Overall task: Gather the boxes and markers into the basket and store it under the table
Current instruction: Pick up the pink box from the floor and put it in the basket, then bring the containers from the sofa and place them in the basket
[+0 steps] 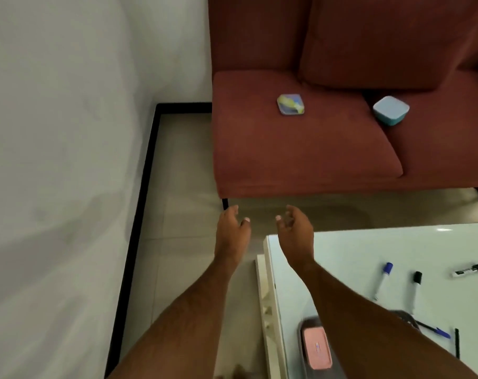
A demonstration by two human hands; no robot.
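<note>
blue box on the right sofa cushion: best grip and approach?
Likely from above, fingers and thumb across two opposite side walls. The blue box sits tilted in the seam between the sofa cushions, light lid up, squarish with rounded corners. Both the left hand and right hand are open and empty.

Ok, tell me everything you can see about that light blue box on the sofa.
The light blue box is small and squarish with rounded corners, with a pale blue top over a darker teal lower part; it looks like plastic. It appears closed. It sits slightly tilted on the dark red sofa, at the seam between the two seat cushions, near the backrest. Nothing else touches it; both hands are well away from it.
</note>
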